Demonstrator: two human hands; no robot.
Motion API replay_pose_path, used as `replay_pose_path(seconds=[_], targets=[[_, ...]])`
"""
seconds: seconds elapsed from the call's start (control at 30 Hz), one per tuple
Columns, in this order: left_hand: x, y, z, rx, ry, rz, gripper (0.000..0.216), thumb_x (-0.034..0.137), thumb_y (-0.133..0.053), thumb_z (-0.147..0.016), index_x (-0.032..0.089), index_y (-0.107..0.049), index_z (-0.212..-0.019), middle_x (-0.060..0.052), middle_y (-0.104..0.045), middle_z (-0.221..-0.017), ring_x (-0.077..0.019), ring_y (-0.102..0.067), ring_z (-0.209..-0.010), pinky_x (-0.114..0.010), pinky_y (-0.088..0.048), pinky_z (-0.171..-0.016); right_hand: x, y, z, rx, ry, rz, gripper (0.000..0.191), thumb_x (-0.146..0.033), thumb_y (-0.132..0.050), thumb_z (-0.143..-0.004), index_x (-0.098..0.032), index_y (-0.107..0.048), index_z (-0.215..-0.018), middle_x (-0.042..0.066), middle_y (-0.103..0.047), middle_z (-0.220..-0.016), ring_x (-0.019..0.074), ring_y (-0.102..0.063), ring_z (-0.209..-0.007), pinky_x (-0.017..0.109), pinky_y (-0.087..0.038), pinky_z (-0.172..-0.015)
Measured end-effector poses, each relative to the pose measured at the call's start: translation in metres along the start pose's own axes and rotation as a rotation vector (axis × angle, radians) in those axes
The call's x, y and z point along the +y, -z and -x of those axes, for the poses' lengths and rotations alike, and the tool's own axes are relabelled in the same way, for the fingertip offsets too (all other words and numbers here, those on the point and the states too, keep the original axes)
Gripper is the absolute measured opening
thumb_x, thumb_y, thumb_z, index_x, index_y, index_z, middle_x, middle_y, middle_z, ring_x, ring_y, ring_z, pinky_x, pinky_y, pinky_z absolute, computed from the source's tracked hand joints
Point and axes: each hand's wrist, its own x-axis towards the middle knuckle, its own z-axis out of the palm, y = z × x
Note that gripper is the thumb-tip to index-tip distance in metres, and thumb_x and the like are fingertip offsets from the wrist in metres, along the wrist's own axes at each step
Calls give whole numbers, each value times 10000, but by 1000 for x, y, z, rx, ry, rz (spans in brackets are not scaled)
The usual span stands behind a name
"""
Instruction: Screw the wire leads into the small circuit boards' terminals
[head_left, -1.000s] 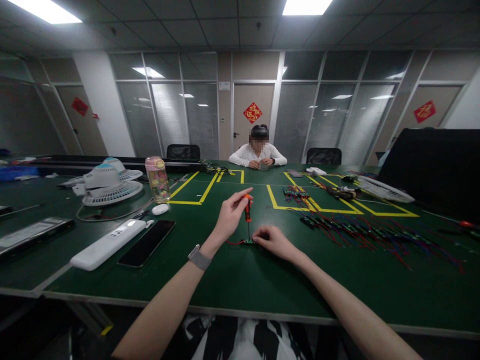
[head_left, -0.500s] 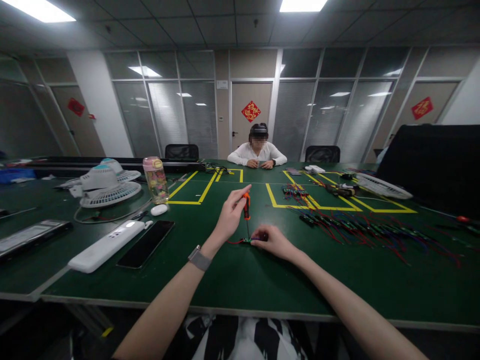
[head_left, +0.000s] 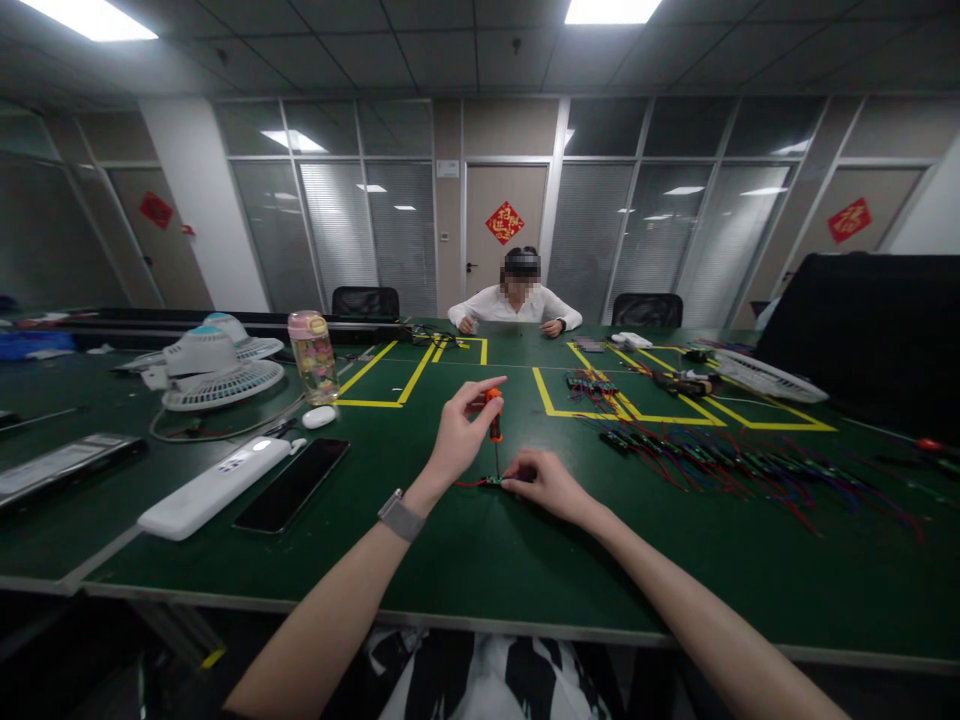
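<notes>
My left hand (head_left: pixel 463 425) is closed on an orange and black screwdriver (head_left: pixel 494 424), its index finger stretched over the top of the handle. The screwdriver stands upright, its thin shaft reaching down to a small green circuit board (head_left: pixel 491 482) on the table. A red wire (head_left: pixel 469 484) runs off the board's left side. My right hand (head_left: pixel 546 482) pinches the board's right end between thumb and fingers and hides that part of it. Dark bluish wire shows beside those fingertips.
Many wired circuit boards (head_left: pixel 720 455) lie to the right, near yellow tape outlines (head_left: pixel 551 405). A phone (head_left: pixel 294 486), a white power strip (head_left: pixel 214 487), a bottle (head_left: pixel 313 360) and white fans (head_left: pixel 217 370) stand or lie left. Across the green table (head_left: pixel 450 580) sits a person (head_left: pixel 516 300).
My left thumb and fingers have shifted around the screwdriver's handle, which now shows more. My right hand stays on the board. The person opposite has moved their hands apart, with a flat sheet between them.
</notes>
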Motion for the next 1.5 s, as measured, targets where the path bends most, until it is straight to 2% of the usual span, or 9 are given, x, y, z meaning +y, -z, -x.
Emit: replay_pose_path(seconds=[0.07, 0.23, 0.4, 0.57, 0.77, 0.93, 1.1, 1.33, 1.5], targets=[[-1, 0, 0, 24, -9, -35, 307, 272, -573, -847, 209, -645, -1138, -56, -587, -1045, -141, -584, -920, -251, -486, -818, 0, -1, 0, 7, -4, -2, 52, -201, -686, -743, -149, -691, -736, 16, -607, -719, 132, -544, -661, 237, -419, -610], [-2, -1, 0, -76, 48, 84, 362, 243, -483, -894, 210, -573, -1243, -61, -623, -1067, -144, -616, -928, -287, -485, -865, 0, -2, -1, -1, -20, 9, 66, -179, -677, -739, -146, -699, -791, 25, -640, -739, 141, -564, -685, 245, -426, -630], [-2, -2, 1, -17, -46, -43, 321, 266, -568, -850, 208, -634, -1159, -55, -597, -1040, -144, -583, -927, -263, -490, -836, 0, -1, 0, 1, 1, 10, 73, -192, -667, -752, -144, -694, -801, 30, -651, -752, 144, -572, -694, 248, -434, -640], [1, -3, 2, -139, 28, 76, 364, 251, -478, -900, 217, -561, -1253, -58, -611, -1067, -138, -612, -916, -284, -494, -857, -1, 0, 0, -3, 18, 17, 52, -175, -659, -753, -143, -683, -786, 31, -649, -748, 143, -572, -683, 247, -438, -635], [-1, -2, 3, -10, -46, -105, 319, 284, -550, -866, 227, -625, -1170, -54, -578, -1049, -147, -576, -936, -262, -487, -835, -2, -1, 1, -7, 29, 14, 37, -161, -654, -754, -142, -672, -781, 30, -641, -743, 143, -566, -683, 249, -436, -636], [0, -2, 2, -82, 14, 58, 351, 264, -473, -906, 221, -575, -1239, -71, -619, -1117, -156, -617, -972, -301, -482, -892, 2, -5, 0, 7, 24, 14, 60, -129, -646, -740, -147, -664, -794, 19, -623, -737, 135, -552, -673, 245, -433, -632], [1, -2, 3, -23, 14, 3, 336, 268, -546, -868, 206, -609, -1192, -66, -629, -1045, -158, -626, -925, -287, -492, -853, 1, -9, 0, 8, -13, -14, 110, -133, -679, -710, -145, -656, -817, 18, -613, -774, 133, -549, -693, 243, -435, -646], [0, -1, 2, -55, 13, 12, 347, 288, -480, -906, 206, -586, -1226, -55, -631, -1011, -142, -608, -892, -282, -481, -841, 4, -12, -1, -1, -41, -56, 127, -128, -686, -702, -148, -638, -817, 0, -614, -750, 128, -546, -689, 238, -423, -639], [-1, 1, 2, 87, -90, -201, 278, 294, -561, -862, 222, -658, -1112, -44, -565, -985, -142, -562, -900, -258, -464, -836, 4, -12, -2, -5, -47, -52, 139, -116, -688, -699, -150, -627, -819, -9, -598, -729, 121, -533, -669, 235, -417, -627]])
